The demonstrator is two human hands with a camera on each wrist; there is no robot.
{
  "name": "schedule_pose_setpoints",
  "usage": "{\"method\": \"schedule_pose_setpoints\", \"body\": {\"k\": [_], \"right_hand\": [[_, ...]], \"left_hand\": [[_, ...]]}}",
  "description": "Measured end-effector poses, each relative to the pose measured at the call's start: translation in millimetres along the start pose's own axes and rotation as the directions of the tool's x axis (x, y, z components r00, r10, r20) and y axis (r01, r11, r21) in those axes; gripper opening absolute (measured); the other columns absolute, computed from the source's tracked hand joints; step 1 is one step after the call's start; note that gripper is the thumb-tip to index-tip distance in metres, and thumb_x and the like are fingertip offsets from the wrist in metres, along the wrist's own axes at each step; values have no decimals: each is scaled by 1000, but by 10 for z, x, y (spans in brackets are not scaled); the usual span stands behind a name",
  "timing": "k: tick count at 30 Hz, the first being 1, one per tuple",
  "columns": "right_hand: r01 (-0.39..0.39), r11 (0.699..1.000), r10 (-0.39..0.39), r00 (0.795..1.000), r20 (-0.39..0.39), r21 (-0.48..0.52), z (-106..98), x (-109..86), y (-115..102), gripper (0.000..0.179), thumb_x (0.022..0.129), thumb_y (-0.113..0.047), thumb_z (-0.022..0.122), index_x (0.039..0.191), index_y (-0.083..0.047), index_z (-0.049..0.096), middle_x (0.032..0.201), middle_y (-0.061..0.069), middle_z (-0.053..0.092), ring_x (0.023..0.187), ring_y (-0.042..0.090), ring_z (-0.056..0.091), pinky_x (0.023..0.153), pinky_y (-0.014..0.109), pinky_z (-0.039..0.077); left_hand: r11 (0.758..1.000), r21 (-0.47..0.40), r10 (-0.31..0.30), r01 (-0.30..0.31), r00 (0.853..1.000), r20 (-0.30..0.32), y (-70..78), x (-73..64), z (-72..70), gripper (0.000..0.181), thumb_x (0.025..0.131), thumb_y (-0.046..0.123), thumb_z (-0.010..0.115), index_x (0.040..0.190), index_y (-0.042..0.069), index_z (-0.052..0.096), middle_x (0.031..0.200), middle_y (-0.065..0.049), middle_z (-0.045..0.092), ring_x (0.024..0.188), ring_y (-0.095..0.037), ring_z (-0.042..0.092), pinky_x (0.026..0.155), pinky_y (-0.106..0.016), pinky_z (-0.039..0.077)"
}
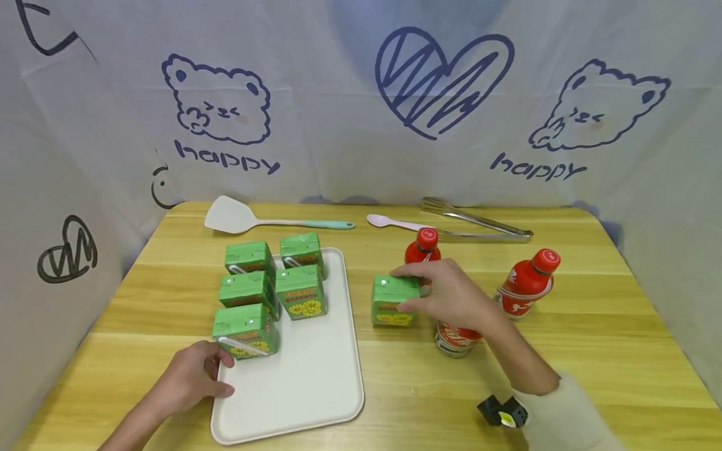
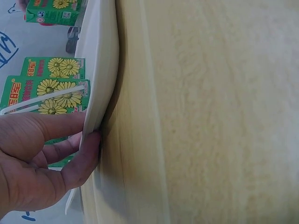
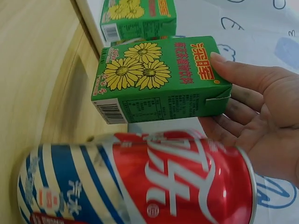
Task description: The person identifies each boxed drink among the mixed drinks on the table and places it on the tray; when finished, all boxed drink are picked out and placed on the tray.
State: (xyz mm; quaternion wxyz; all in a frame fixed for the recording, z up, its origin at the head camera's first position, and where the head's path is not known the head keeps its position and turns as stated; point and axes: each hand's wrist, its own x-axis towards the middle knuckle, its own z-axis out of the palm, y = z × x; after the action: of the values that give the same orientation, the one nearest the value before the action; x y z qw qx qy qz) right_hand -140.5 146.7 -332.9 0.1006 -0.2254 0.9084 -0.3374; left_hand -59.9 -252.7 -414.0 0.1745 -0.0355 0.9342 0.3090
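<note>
My right hand (image 1: 451, 294) grips a green drink carton (image 1: 389, 304) by its upper end, to the right of the tray. In the right wrist view the thumb lies on the front face of this carton (image 3: 154, 77), which has yellow flowers. At the left edge of the white tray (image 1: 324, 382), my left hand (image 1: 188, 379) pinches the rim, as the left wrist view shows. Several similar green cartons (image 1: 245, 332) stand at the tray's left and far side, some with a straw on the front. A red soda can (image 1: 451, 341) stands beside the right hand, partly hidden by it.
Two red-capped bottles stand on the right: one bottle (image 1: 423, 247) behind the hand, another bottle (image 1: 524, 285) farther right. Along the back lie a white spatula (image 1: 231, 216), a pink spoon (image 1: 389, 221) and metal tongs (image 1: 479, 219). A drawn-on white cloth (image 1: 327, 113) rises behind the table.
</note>
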Motion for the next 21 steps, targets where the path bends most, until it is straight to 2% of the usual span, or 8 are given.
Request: {"method": "schedule_pose_setpoints", "body": {"k": [3,12,17,21], "right_hand": [[24,999,-24,1000,1,27,43,11,-32,48,75,-19,81,120,-15,65,112,3,67,94,16,61,82,34,54],[175,983,-174,985,-23,58,207,39,-199,46,75,-17,80,118,-12,66,112,2,69,96,14,62,85,35,51],[189,979,-190,982,3,80,328,75,-320,47,76,-17,79,120,-11,65,117,2,68,106,16,63,94,37,49],[190,973,-195,981,25,128,421,110,-397,47,77,-16,78,122,-11,64,119,3,67,108,17,62,96,37,47]], "left_hand": [[1000,-4,-3,3,1000,-1,7,-7,-3,37,60,6,86,89,3,63,70,-5,53,64,-17,47,53,-24,39],[1000,-4,10,-11,1000,-16,19,-11,1,36,60,5,86,88,3,63,70,-5,53,64,-16,47,53,-24,39],[1000,6,4,-4,1000,-15,18,-6,1,36,61,5,86,89,3,63,71,-5,53,65,-16,47,53,-24,39],[1000,11,-9,9,1000,-12,21,-1,1,37,61,5,86,90,2,63,72,-5,53,65,-16,47,53,-24,39]]}}
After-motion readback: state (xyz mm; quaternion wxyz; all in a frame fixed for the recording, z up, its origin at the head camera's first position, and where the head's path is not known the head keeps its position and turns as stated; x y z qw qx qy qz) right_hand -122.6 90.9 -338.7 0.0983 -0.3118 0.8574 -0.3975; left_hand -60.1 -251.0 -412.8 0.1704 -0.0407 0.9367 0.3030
